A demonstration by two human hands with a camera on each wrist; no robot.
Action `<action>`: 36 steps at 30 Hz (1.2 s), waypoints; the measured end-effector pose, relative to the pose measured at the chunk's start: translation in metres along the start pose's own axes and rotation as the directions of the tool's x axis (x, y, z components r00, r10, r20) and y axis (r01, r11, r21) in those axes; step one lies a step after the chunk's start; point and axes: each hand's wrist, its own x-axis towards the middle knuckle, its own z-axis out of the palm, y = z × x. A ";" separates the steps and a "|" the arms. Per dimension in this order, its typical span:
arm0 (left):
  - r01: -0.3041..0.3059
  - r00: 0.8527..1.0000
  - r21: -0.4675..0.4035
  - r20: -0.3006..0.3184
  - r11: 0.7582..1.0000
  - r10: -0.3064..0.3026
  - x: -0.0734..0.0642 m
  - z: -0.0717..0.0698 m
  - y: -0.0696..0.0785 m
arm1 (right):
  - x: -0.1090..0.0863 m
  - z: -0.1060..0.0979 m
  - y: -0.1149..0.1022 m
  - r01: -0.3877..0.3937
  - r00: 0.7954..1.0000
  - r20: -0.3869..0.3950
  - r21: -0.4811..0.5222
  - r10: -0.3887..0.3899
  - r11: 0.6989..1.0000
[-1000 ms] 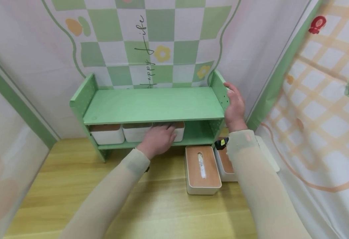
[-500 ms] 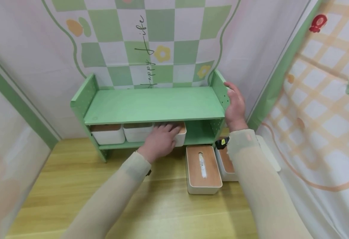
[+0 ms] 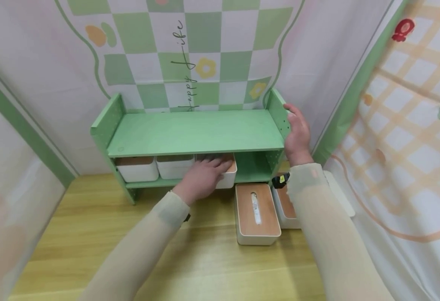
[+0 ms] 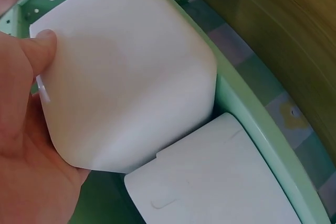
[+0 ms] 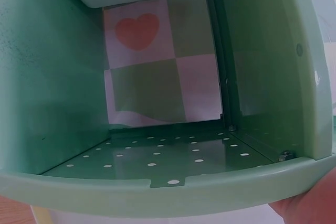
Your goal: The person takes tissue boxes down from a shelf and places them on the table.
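In the head view my left hand (image 3: 201,177) lies over a white tissue box (image 3: 227,179) with a wooden lid, on the lower deck of a green shelf (image 3: 193,129). Its fingers are on the lid, and the left wrist view shows the thumb against the white wall of the tissue box (image 4: 126,72). The box juts past the shelf's front edge. My right hand (image 3: 298,136) rests along the outside of the shelf's right side panel, fingertips near its top edge. In the right wrist view, part of that hand (image 5: 312,203) shows outside the perforated panel.
Two similar white boxes, one at far left (image 3: 137,169) and one in the middle (image 3: 172,168), stand on the lower deck. A tissue box (image 3: 244,217) sits on the wooden table (image 3: 190,259), beside another lidded box (image 3: 288,209) partly behind my right arm. Printed curtains surround the shelf.
The tissue box under my left hand has slid forward, its front now past the shelf edge and the neighbouring boxes. My right hand has stayed on the side panel.
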 end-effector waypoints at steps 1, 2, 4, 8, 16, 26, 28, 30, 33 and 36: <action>-0.006 1.000 0.000 -0.003 1.000 0.006 -0.001 0.000 0.001 | 0.000 0.000 0.000 0.000 1.000 -0.001 0.000 0.000 1.000; -0.009 1.000 0.000 -0.005 1.000 0.009 -0.003 0.000 0.002 | 0.000 0.000 0.000 -0.002 1.000 -0.003 -0.002 0.002 1.000; -0.014 1.000 0.004 -0.011 1.000 0.014 -0.005 0.000 0.004 | 0.001 0.000 0.000 -0.005 1.000 -0.003 -0.002 0.005 1.000; -0.020 1.000 0.017 -0.018 1.000 0.020 -0.009 0.000 0.008 | -0.001 0.001 0.000 -0.012 1.000 -0.005 -0.004 0.012 1.000; -0.038 0.999 0.031 0.002 0.999 0.038 -0.015 -0.002 0.014 | -0.004 0.000 -0.001 -0.018 1.000 -0.004 -0.016 0.018 1.000; 0.132 0.867 -0.707 -0.257 0.695 -0.426 -0.037 0.006 0.002 | -0.006 -0.001 -0.002 -0.016 1.000 -0.009 -0.041 0.016 0.999; 0.172 0.811 -0.799 -0.218 0.577 -0.543 -0.043 0.010 -0.003 | -0.006 -0.001 -0.002 -0.008 1.000 -0.009 -0.048 0.008 0.999; 0.214 0.775 -0.870 -0.125 0.444 -0.619 -0.048 0.014 -0.008 | -0.006 -0.001 -0.003 -0.006 1.000 -0.006 -0.049 0.005 0.999; 0.253 0.766 -0.944 0.061 0.211 -0.640 -0.052 0.017 -0.015 | -0.006 -0.001 -0.003 -0.006 1.000 -0.003 -0.046 0.006 0.999; 0.275 0.781 -0.961 0.243 -0.034 -0.575 -0.053 0.019 -0.020 | -0.006 -0.001 -0.003 -0.007 1.000 -0.002 -0.043 0.007 0.999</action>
